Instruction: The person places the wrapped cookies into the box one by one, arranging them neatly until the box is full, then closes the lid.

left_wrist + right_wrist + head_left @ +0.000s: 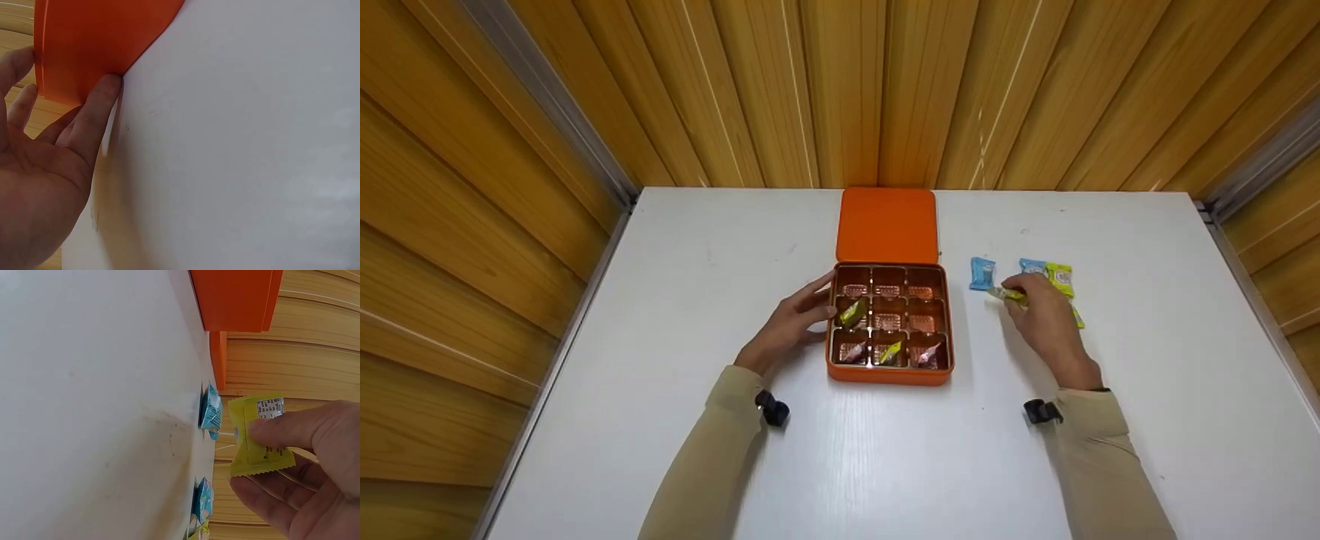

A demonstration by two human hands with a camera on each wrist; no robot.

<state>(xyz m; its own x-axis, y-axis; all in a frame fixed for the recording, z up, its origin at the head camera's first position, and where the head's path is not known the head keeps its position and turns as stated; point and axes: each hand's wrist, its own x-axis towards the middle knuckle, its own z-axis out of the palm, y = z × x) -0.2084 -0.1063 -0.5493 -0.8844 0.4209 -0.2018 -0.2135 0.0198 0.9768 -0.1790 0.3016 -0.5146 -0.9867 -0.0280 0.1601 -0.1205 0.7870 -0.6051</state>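
Observation:
An orange tin box (889, 376) lies on the table with a grid of small compartments. Wrapped candies sit in all three compartments of the near row and in the left one of the middle row, a green candy (853, 313) among them. My left hand (787, 330) touches the left side of the tin, its fingers fairly straight against the wall and rim in the left wrist view. To the right of the tin, my right hand (1050, 326) pinches a yellow wrapped candy (259, 439) between thumb and fingers, raised off the table in the right wrist view.
The orange lid (888, 225) lies behind the tin. One blue candy (982, 274) is left of my right hand; another blue candy (1033, 265) and a yellow-green candy (1060, 278) lie just beyond it. Slatted panels (847, 90) border the white table.

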